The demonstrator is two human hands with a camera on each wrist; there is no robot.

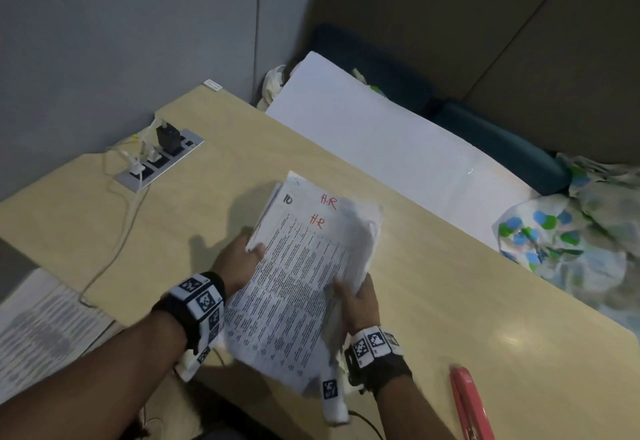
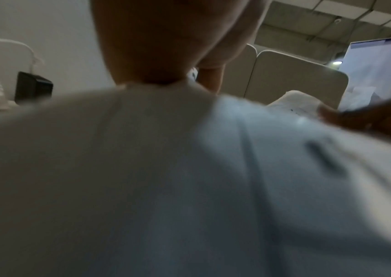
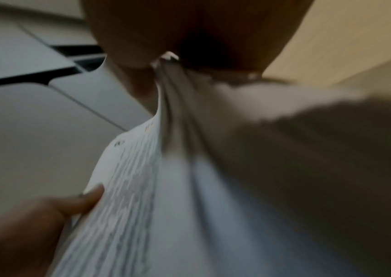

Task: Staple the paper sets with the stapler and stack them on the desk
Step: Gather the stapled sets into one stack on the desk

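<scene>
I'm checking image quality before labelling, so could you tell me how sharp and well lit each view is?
Head view: dim, the printed papers motion-blurred at their right edge, a shadow on the desk, the stapler sharp. Left wrist view: paper fills it, out of focus. Right wrist view: dark, streaked with blur around the right hand.

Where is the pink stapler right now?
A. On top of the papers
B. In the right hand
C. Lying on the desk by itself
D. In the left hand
C: the pink stapler lies on the desk, apart from both hands, while the left hand and right hand both hold the papers.
</scene>
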